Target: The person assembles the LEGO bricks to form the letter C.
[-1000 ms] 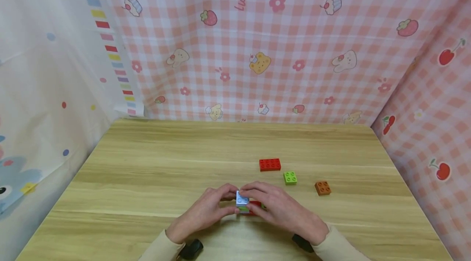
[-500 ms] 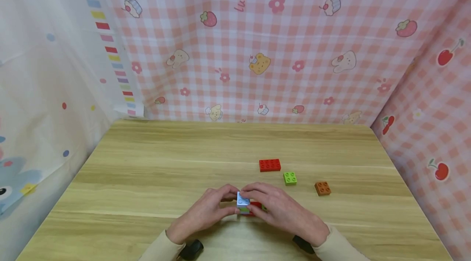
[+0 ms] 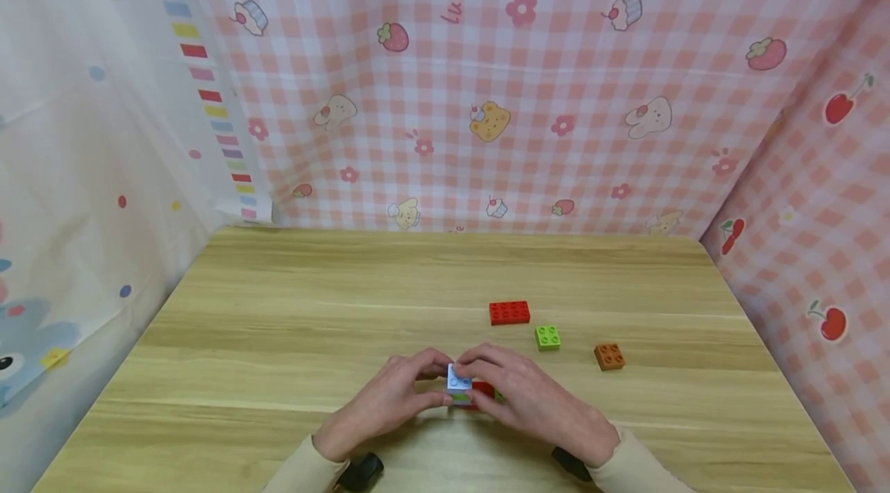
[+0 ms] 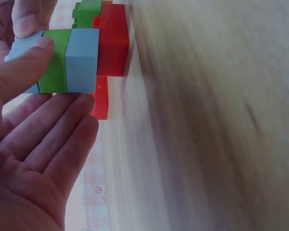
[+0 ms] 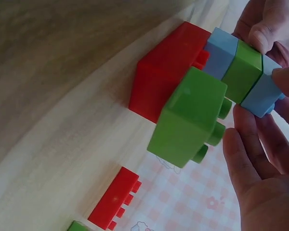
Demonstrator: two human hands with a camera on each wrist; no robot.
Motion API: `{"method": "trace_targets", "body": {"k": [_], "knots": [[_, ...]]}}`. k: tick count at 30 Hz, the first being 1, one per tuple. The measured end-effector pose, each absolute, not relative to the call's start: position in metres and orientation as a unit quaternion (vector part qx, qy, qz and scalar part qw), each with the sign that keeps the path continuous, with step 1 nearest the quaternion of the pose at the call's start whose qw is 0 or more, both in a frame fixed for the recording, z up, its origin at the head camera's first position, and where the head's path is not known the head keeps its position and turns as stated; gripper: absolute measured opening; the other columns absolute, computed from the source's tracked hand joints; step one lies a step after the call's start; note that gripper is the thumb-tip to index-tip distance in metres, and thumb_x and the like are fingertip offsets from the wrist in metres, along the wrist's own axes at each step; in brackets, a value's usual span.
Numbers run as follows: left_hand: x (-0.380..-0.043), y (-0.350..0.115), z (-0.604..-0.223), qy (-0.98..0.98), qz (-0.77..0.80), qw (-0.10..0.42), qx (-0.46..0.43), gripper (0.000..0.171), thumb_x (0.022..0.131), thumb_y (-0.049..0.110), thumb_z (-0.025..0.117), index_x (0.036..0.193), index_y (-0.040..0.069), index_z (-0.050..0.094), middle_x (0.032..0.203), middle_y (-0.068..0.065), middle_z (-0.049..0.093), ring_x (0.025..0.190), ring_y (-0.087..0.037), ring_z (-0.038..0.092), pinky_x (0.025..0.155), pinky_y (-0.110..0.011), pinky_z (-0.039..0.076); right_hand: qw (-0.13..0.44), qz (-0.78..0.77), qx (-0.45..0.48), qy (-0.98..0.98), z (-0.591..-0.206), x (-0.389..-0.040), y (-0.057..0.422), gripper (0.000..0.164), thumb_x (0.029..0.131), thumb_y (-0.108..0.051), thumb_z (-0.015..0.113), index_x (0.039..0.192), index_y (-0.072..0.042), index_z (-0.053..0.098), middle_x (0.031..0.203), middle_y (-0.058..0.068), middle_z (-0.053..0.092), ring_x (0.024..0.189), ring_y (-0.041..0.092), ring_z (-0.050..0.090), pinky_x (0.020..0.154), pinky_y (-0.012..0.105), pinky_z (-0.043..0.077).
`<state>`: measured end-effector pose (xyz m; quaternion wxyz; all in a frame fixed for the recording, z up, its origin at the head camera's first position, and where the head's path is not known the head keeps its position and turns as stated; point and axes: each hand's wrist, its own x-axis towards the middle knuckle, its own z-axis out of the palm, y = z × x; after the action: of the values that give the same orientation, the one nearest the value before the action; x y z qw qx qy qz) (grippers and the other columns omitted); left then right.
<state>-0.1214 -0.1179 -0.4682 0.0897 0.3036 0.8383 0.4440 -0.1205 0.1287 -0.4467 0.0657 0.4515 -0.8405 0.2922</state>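
My two hands meet over a small build of toy building bricks near the table's front. Its base is a red brick, bearing a light blue brick, a green brick and a second light blue brick stacked at its left end. Another green brick is on the base's right end. My left hand grips the stack from the left, its thumb across the middle green brick. From the right, my right hand pinches the top light blue brick and hides part of the base in the head view.
Beyond my hands lie a loose red brick, a loose green brick and an orange-brown brick on the wooden table. Patterned cloths, including a pink checked one, hang behind and at the sides.
Both hands keep their hold with hardly any movement. The top light blue brick appears slightly lower than one second ago; the head view has shifted slightly too.
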Motion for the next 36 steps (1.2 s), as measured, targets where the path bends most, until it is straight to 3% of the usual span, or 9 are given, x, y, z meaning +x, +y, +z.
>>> {"method": "trace_targets", "body": {"k": [11, 15, 22, 28, 36], "knots": [[-0.12, -0.122, -0.469, 0.839, 0.441, 0.07, 0.31, 0.036, 0.092, 0.028, 0.08, 0.122, 0.014, 0.067, 0.122, 0.001, 0.075, 0.113, -0.02, 0.07, 0.1, -0.037, 0.056, 0.059, 0.308, 0.453, -0.835, -0.451, -0.121, 0.128, 0.025, 0.094, -0.012, 0.078, 0.117, -0.011, 0.071, 0.123, -0.004, 0.065, 0.111, 0.009, 0.064, 0.094, 0.025, 0.056], [-0.121, -0.123, -0.467, 0.836, 0.445, 0.058, 0.316, 0.033, 0.093, 0.025, 0.079, 0.123, 0.013, 0.068, 0.121, 0.001, 0.074, 0.114, -0.022, 0.07, 0.099, -0.038, 0.056, 0.049, 0.313, 0.444, -0.838, -0.452, -0.12, 0.129, 0.026, 0.094, -0.014, 0.079, 0.118, -0.012, 0.07, 0.123, -0.004, 0.066, 0.111, 0.009, 0.064, 0.094, 0.027, 0.057], [-0.119, -0.123, -0.464, 0.826, 0.461, 0.05, 0.321, 0.041, 0.092, 0.022, 0.081, 0.129, 0.013, 0.067, 0.127, 0.002, 0.072, 0.116, -0.02, 0.068, 0.1, -0.039, 0.056, -0.004, 0.302, 0.399, -0.866, -0.448, -0.118, 0.131, 0.044, 0.095, -0.018, 0.078, 0.137, -0.014, 0.061, 0.131, -0.004, 0.066, 0.115, 0.009, 0.063, 0.097, 0.034, 0.057], [-0.118, -0.118, -0.463, 0.824, 0.466, 0.038, 0.319, 0.042, 0.093, 0.026, 0.08, 0.129, 0.011, 0.067, 0.126, 0.001, 0.072, 0.114, -0.019, 0.069, 0.099, -0.037, 0.056, -0.033, 0.286, 0.362, -0.887, -0.445, -0.117, 0.139, 0.055, 0.098, -0.031, 0.075, 0.146, -0.014, 0.055, 0.142, -0.001, 0.063, 0.128, 0.017, 0.06, 0.105, 0.043, 0.053], [-0.119, -0.112, -0.461, 0.834, 0.449, 0.029, 0.32, 0.038, 0.093, 0.027, 0.08, 0.126, 0.011, 0.069, 0.123, 0.0, 0.073, 0.112, -0.018, 0.069, 0.098, -0.038, 0.057, 0.058, 0.26, 0.384, -0.884, -0.443, -0.12, 0.165, 0.047, 0.101, -0.04, 0.069, 0.138, -0.012, 0.065, 0.142, 0.0, 0.064, 0.131, 0.021, 0.058, 0.104, 0.05, 0.052]]}}
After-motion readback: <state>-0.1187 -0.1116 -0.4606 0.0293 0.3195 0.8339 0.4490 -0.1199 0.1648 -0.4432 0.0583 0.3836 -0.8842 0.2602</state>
